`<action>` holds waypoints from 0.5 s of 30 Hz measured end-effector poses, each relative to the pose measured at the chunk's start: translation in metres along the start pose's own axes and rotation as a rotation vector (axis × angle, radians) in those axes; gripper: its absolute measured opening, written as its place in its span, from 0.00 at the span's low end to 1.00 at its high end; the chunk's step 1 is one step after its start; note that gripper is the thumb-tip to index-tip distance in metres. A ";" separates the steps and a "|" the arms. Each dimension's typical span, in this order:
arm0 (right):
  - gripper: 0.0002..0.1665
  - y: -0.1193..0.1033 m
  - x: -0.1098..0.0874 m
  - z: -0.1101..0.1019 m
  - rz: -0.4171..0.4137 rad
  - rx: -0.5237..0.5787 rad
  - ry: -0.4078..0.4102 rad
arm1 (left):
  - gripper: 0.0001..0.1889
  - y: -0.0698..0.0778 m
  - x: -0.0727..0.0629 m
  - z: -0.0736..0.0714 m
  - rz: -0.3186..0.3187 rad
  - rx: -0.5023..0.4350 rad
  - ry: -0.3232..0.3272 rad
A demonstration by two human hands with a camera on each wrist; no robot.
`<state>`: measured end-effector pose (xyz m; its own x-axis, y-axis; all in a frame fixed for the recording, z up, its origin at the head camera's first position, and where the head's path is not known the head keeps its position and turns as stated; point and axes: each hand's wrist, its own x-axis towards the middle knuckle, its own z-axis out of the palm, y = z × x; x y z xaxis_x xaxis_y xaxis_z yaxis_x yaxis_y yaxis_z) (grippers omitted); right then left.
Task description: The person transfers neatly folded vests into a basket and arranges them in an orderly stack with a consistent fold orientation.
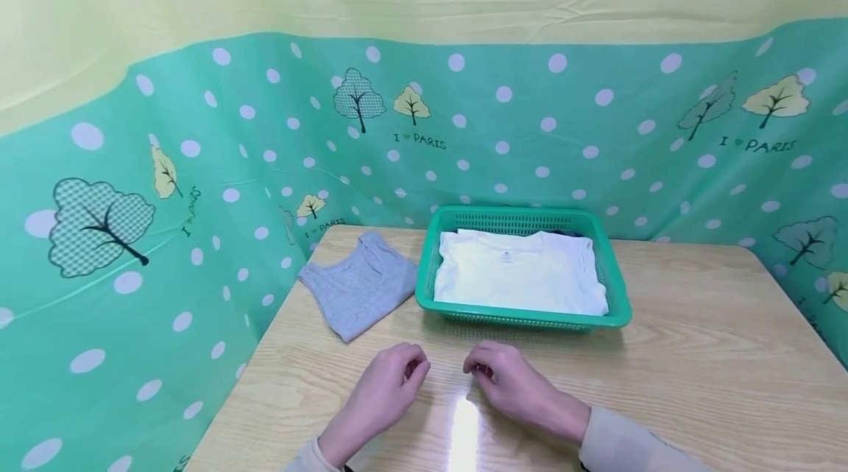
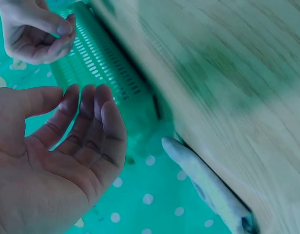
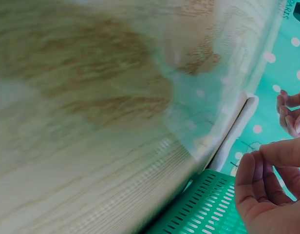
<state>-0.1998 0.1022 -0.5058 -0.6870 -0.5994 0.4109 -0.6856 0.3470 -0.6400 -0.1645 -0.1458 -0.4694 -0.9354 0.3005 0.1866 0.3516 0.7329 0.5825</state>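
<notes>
Item one, far left: grey vest (image 1: 354,284), folded, lying flat on the surface (image 1: 695,354), its long axis running from the back edge toward me and slightly right. It sits just beside the basket's left wall, near the surface's left edge.

Item two: my left hand (image 1: 387,387), resting on the surface near the front edge, fingers (image 2: 99,114) loosely curled and holding nothing. The vest lies ahead and to the left of it, so this hand is the nearer one.

Item three: my right hand (image 1: 513,384), just beside the left, the two apart by a small gap. Its fingers (image 3: 252,175) are curled with the thumb near the forefinger; I cannot tell whether they pinch anything, and nothing shows between them.

Item four: green basket (image 1: 523,220), straight ahead of both hands, long axis across the surface. A white shirt (image 1: 520,273), folded, fills it.

Open room: bare surface lies between hands and basket, and a wide bare stretch runs to the right of the basket. Dotted cloth backdrop (image 1: 563,118) closes off the back and both sides.
</notes>
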 end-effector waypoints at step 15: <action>0.15 0.003 0.008 0.004 -0.005 0.021 -0.042 | 0.07 -0.025 -0.004 -0.018 -0.076 0.157 0.158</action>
<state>-0.2065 0.0955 -0.5077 -0.6728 -0.6308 0.3865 -0.6832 0.3293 -0.6518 -0.1707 -0.1765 -0.4703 -0.9495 0.1504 0.2752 0.2697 0.8394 0.4718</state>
